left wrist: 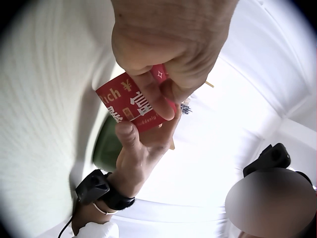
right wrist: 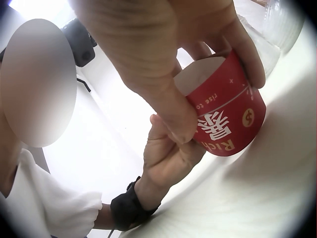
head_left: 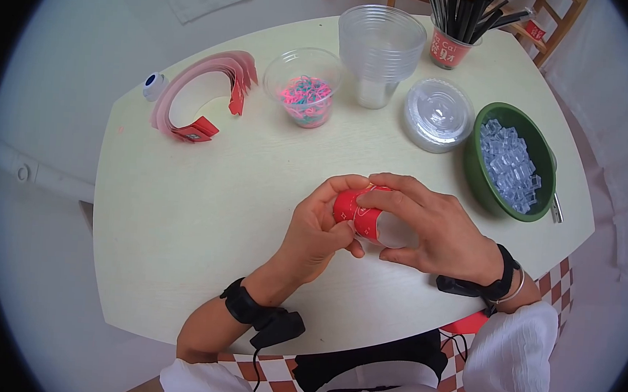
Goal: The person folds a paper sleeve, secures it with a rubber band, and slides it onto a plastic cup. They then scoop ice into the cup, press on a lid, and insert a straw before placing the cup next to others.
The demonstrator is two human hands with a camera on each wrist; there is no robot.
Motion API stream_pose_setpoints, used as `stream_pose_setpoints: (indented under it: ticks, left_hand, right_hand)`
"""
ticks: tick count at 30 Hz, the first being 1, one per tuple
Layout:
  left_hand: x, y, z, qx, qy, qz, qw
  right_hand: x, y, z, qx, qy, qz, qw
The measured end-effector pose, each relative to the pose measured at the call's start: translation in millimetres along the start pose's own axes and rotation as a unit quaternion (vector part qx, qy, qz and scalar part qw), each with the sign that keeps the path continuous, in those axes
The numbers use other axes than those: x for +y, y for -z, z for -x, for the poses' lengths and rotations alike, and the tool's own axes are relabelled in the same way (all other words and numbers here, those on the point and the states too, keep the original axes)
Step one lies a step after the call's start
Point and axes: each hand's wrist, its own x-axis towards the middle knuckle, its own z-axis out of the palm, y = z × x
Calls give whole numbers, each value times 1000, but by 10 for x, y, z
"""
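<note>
Both hands grip a red printed paper sleeve (head_left: 365,223), bent into a ring. The left hand (head_left: 310,236) is at its left end, with the thumb on the near side. Around the right end curves the right hand (head_left: 446,231), fingers over the top and thumb below. In the left wrist view, the left fingers press the printed sleeve (left wrist: 116,96) from above, while the right thumb touches its lower edge. The right wrist view has the curved sleeve (right wrist: 240,119) between both hands, its pale inside visible; whether a cup is inside, I cannot tell.
Fanned red sleeves (head_left: 207,65) lie back left. Behind the hands are a cup of colourful bands (head_left: 307,101), stacked clear cups (head_left: 381,44) and round lids (head_left: 438,116). A green bowl (head_left: 476,164) of clear cubes stands right; a cup of black straws (head_left: 449,51) is farther back.
</note>
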Motion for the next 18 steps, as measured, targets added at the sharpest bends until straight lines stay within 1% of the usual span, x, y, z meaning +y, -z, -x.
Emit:
stream_pose_setpoints:
  ticks: [4, 6, 7, 9, 10, 13, 18]
  left_hand:
    - [8, 30, 0, -6, 9, -13, 1000]
    - [15, 17, -8, -8, 7, 26, 1000]
    - [17, 2, -13, -8, 6, 46, 999]
    - [-19, -70, -11, -11, -43, -61, 997]
    - [-28, -102, -7, -13, -67, -114, 991]
    - [15, -153, 14, 26, -59, -142, 988]
    - [31, -126, 27, 30, -43, -121, 991]
  right_hand:
    - [4, -4, 2, -2, -11, -3, 1000]
    - [24, 4, -2, -5, -24, -12, 1000]
    - [34, 3, -11, 8, -22, -18, 1000]
    - [52, -3, -24, 34, -19, -30, 999]
    - [46, -6, -19, 31, -19, -26, 999]
    - [0, -7, -4, 17, -24, -16, 999]
    - [-74, 18, 1, -9, -43, -21, 999]
